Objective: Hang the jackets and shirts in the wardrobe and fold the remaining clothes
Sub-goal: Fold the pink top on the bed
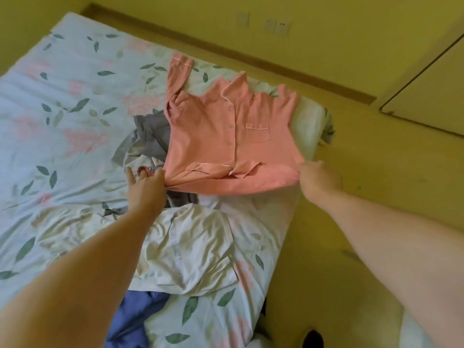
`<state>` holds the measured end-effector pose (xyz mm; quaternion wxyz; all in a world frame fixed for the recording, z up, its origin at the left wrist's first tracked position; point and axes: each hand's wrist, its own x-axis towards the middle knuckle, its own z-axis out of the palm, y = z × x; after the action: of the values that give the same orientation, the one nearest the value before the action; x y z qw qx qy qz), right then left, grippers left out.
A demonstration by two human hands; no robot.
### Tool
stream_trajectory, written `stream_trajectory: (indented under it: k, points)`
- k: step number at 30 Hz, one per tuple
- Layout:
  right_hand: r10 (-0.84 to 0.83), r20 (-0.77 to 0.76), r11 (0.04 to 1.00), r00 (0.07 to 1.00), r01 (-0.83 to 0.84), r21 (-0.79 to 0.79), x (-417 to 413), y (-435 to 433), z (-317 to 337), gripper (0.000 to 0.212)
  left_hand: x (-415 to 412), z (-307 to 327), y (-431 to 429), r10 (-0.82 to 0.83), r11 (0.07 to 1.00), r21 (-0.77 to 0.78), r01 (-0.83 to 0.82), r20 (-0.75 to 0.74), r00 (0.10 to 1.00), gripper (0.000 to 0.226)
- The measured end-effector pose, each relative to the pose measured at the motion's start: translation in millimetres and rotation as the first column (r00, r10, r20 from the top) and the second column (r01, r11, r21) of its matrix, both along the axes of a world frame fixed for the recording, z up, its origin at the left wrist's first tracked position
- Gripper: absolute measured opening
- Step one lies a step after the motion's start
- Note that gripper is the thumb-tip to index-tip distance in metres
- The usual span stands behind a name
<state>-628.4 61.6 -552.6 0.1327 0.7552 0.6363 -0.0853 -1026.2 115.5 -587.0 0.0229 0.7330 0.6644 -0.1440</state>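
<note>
1. Forearms nearest us, stretched over the bed (62, 109).
2. Pink shirt (221, 136) on its far right corner, collar away, hem toward us.
3. Left hand (148, 189) pinches one hem corner, other fingers spread; right hand (317, 179) fists the other; we judge both equally near.

Both hands hold a pink shirt (226, 131) by its hem over the bed (62, 101): left hand (147, 187) pinches the left corner, right hand (317, 179) grips the right corner. Shirt lies front up, buttoned, pocket showing, one sleeve stretched toward the wall. Grey cloth (148, 139) sits partly under it, white shirt (190, 247) nearer, blue cloth (133, 320) at bottom edge.
</note>
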Motion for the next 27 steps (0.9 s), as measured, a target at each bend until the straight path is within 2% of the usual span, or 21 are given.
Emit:
stream_trajectory:
  k: [4, 7, 10, 13, 15, 16, 18, 20, 22, 24, 27]
  points:
    - [0.120, 0.111, 0.972, 0.986, -0.094, -0.215, -0.2, -40.6, -63.7, 0.041, -13.6, -67.4, -45.0, -0.040, 0.995, -0.091, 0.036, -0.045, 0.998, 0.034]
    - [0.180, 0.141, 0.958, 0.974, -0.141, -0.250, -4.6, -54.7, -88.2, 0.041, -24.6, -97.9, -71.6, -0.023, 0.996, -0.089, 0.018, -0.055, 0.998, 0.034]
    - [0.216, 0.165, 0.930, 0.962, -0.151, -0.336, -9.7, -59.0, -106.3, 0.046, -33.2, -115.0, -86.3, -0.042, 0.983, -0.184, 0.021, -0.112, 0.993, 0.033]
    - [0.231, 0.134, 0.829, 0.964, -0.123, -0.545, -22.6, -63.1, -125.8, 0.046, -34.8, -124.8, -91.9, -0.039, 0.939, -0.343, 0.007, -0.088, 0.995, 0.044]
    - [0.225, 0.088, 0.772, 0.970, -0.122, -0.624, -32.1, -67.2, -141.1, 0.057, -25.9, -125.9, -93.4, -0.055, 0.920, -0.392, -0.003, -0.138, 0.989, 0.053]
    - [0.204, 0.064, 0.771, 0.977, -0.120, -0.625, -37.4, -67.4, -147.0, 0.064, -18.0, -124.7, -93.3, -0.056, 0.928, -0.373, -0.014, -0.177, 0.983, 0.052]
    - [0.099, -0.010, 0.835, 0.995, -0.088, -0.543, -49.1, -62.2, -154.7, 0.069, 2.4, -119.5, -89.9, -0.031, 0.951, -0.306, -0.051, -0.258, 0.966, 0.049]
    - [-0.026, -0.110, 0.912, 0.994, -0.021, -0.410, -60.7, -51.2, -163.6, 0.061, 25.4, -116.1, -84.8, -0.035, 0.952, -0.296, -0.070, -0.335, 0.942, 0.050]
    - [-0.131, -0.213, 0.946, 0.968, 0.057, -0.319, -72.1, -36.8, -175.0, 0.053, 47.2, -114.4, -80.1, -0.056, 0.934, -0.344, -0.094, -0.401, 0.914, 0.048]
    - [-0.225, -0.328, 0.957, 0.918, 0.145, -0.252, -81.7, -19.8, -188.9, 0.058, 63.6, -115.8, -76.8, 0.008, 0.926, -0.354, -0.132, -0.333, 0.943, 0.047]
    - [-0.315, -0.416, 0.944, 0.853, 0.238, -0.228, -90.5, 7.0, -209.0, 0.077, 76.7, -125.4, -67.3, 0.141, 0.955, -0.256, -0.146, -0.039, 0.989, 0.045]
